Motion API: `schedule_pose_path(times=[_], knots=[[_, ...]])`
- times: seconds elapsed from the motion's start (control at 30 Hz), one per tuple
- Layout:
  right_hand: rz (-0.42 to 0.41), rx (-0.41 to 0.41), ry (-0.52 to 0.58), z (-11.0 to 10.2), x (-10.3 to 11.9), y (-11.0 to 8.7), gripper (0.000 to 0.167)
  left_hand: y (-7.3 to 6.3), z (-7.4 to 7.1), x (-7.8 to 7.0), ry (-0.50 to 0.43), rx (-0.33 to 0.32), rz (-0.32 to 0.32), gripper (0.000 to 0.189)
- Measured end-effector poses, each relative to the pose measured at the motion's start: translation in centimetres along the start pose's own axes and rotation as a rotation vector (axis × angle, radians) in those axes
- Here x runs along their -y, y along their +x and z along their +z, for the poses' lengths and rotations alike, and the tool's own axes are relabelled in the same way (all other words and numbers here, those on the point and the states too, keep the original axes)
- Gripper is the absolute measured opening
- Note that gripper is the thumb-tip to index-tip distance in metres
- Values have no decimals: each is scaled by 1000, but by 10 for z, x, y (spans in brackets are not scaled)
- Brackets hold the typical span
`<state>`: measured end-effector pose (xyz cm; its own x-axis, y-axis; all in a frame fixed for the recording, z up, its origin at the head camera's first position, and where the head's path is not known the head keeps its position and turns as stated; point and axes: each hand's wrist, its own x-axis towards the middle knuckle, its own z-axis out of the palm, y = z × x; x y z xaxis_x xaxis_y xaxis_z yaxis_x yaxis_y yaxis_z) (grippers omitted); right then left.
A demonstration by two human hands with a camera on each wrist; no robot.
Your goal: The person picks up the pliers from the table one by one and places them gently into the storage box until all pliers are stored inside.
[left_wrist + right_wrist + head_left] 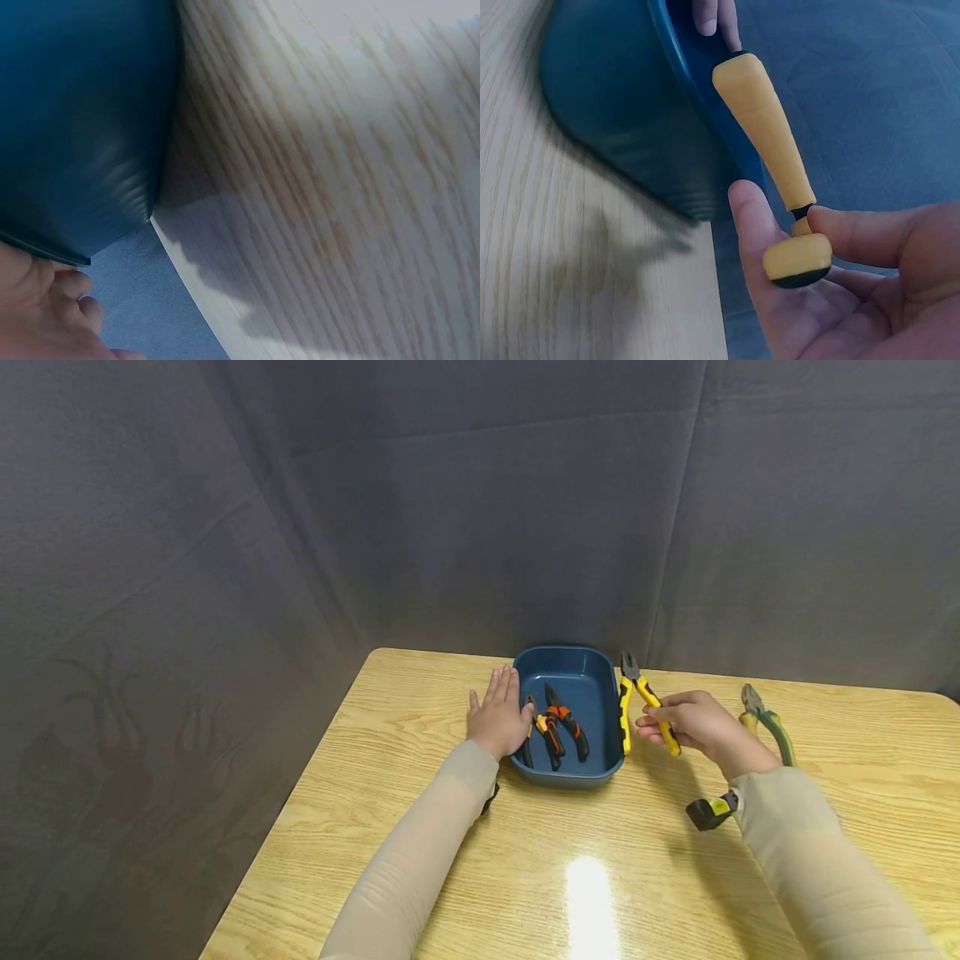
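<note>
My right hand [686, 727] pinches one handle of a pair of yellow-and-black pliers [625, 714], their handles spread apart and their head pointing away from me. The pliers are at the right rim of a blue plastic bin [600, 664]. In the right wrist view, thumb and fingers close round one yellow handle [799, 259], while the other handle angles over the bin. My left hand [498, 718] rests on the bin's left rim with straight fingers, the thumb over the edge. Inside the bin lie pliers with orange-and-black handles [573, 731], some partly hidden by the left thumb.
Green-and-yellow pliers [772, 720] lie on the wooden table [420, 710] to the right, partly hidden by my right wrist. A grey cloth [480, 527] hangs behind the table's back edge. A black wrist camera [705, 812] sticks out below my right sleeve.
</note>
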<state>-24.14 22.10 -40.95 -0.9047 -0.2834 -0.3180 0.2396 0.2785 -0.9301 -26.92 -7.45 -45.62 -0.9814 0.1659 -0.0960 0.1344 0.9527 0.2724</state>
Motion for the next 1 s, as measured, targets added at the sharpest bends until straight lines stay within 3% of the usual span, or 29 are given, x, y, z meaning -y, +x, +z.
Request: schedule_pose_path(times=[1.0], knots=[[1,22,70,33,16,15,42,1,1,1,-4,-6,-2,69]])
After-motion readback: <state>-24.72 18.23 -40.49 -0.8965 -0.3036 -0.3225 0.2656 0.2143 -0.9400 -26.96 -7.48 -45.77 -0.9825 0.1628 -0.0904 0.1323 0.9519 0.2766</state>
